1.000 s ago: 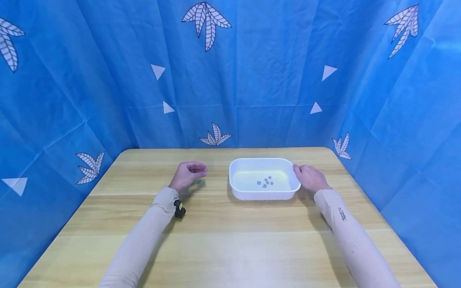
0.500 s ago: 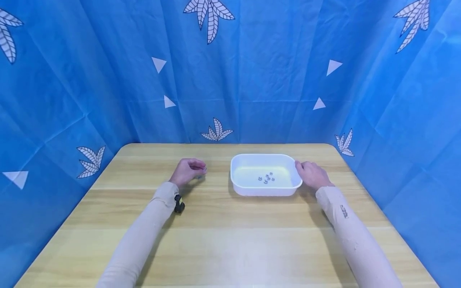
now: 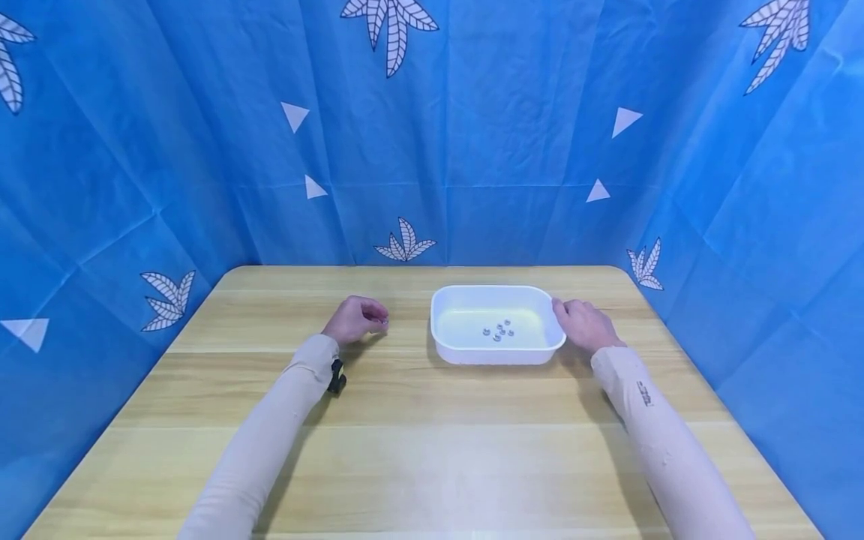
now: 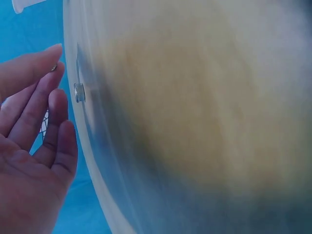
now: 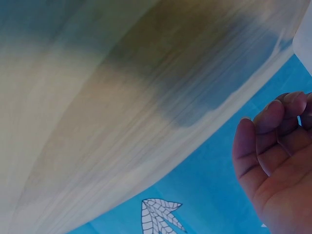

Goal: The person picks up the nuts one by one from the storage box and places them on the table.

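Shifted slightly in the head view: brought the left grip (image 3: pixel 352 321) a touch nearer on the worktop (image 3: pixel 432 465), now hiding the loose bit (image 4: pixel 79 92) seen below it earlier. Tipped the head a little downward too. Left the tray (image 3: pixel 496 357) in place, with the same six bits (image 3: pixel 496 337) lying inside; judging by the count, added none over this span. Reaches forward with the left sleeve (image 3: pixel 253 442), hand turned toward the tray but well apart from it. Holds the tray's right end with the right grip (image 3: pixel 586 326), clamped at the rim, right sleeve (image 3: pixel 675 450) slanting in from the lower right.

At the left wrist, pinches the held bit (image 4: pixel 53 68) between thumb and forefinger, with the other fingers loosely bent. Leaves the loose bit on the worktop, just beside the fingertips.

At the right wrist, bends the fingers (image 5: pixel 269 118) near the tray's white corner, palm turned into view; cannot tell the thumb's contact from here.
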Demonstrator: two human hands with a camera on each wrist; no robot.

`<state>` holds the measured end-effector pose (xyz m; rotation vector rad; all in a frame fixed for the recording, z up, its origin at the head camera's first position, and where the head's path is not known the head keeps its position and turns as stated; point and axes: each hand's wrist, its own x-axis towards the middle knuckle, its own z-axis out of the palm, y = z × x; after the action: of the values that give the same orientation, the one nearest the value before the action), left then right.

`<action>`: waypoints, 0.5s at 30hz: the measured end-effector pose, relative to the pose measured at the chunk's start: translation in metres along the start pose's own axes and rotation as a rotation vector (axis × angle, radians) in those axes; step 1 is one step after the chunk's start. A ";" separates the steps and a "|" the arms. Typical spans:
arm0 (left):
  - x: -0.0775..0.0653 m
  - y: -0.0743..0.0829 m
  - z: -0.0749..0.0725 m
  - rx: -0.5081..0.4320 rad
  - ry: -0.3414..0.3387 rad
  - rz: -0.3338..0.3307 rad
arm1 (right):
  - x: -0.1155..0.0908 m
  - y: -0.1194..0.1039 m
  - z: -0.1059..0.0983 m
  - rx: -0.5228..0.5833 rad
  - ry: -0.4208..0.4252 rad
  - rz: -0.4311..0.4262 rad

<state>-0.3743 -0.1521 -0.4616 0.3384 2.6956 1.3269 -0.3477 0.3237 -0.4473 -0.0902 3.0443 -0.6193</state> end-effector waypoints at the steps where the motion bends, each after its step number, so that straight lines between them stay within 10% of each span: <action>1: 0.001 0.000 0.000 0.004 -0.005 -0.007 | 0.000 0.000 0.000 -0.001 0.000 0.000; 15: 0.006 0.002 0.001 0.073 -0.073 0.020 | 0.001 0.001 0.000 -0.004 0.000 0.002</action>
<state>-0.3794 -0.1486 -0.4611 0.4133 2.6920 1.1990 -0.3491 0.3246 -0.4479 -0.0869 3.0449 -0.6135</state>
